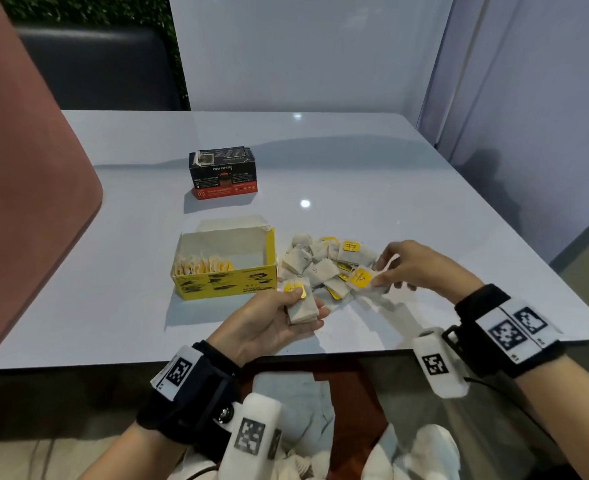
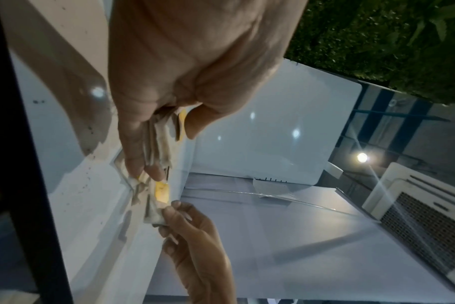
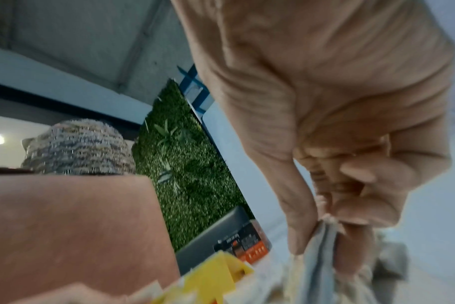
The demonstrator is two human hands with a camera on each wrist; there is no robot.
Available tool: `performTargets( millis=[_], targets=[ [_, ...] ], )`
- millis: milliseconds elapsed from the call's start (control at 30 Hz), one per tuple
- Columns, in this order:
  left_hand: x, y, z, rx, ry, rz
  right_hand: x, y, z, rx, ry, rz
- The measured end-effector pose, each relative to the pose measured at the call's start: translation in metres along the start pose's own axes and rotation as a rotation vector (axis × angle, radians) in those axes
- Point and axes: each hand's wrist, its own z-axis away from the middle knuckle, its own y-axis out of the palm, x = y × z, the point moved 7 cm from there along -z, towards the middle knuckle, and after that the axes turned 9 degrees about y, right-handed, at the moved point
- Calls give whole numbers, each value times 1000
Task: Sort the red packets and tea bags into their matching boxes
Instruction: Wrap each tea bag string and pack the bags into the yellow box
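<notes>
An open yellow box (image 1: 224, 285) stands in the middle of the white table (image 1: 355, 168), with several tea bags upright in its left end. A dark box with a red base (image 1: 222, 174) stands closed behind it. Just right of the yellow box lies a pile of loose tea bags (image 1: 321, 263) with yellow tags. My left hand (image 1: 269, 323) holds a small stack of tea bags (image 1: 301, 306), thumb pressed on the top yellow tag. My right hand (image 1: 414, 268) pinches a tea bag (image 1: 362, 280) at the pile's near right edge. No red packets are visible.
A reddish-brown seat back (image 1: 26, 188) rises along the table's left side. White partition panels (image 1: 303, 53) stand behind and to the right. The table's front edge (image 1: 321, 355) runs just below my left hand; my lap with light cloth is beneath.
</notes>
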Motion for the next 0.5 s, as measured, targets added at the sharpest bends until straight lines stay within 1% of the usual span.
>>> performTargets(
  millis=[133, 200, 300, 333, 400, 467, 500],
  targets=[
    [11, 8, 0, 22, -86, 87, 13, -25, 19, -35, -52, -51],
    [16, 14, 2, 38, -110, 99, 27, -32, 32, -55, -114, -42],
    [19, 20, 2, 64, -125, 86, 51, -36, 55, -140, -240, -66],
    [20, 21, 2, 67, -132, 94, 57, -36, 61, -175, -285, -127],
    [21, 21, 0, 73, -133, 100, 63, -30, 67, -229, -341, -327],
    [21, 22, -1, 81, -115, 84, 57, -11, 66, -238, -322, -479],
    [20, 22, -2, 84, -102, 88, 52, 3, 63, -216, -295, -507]
  ],
)
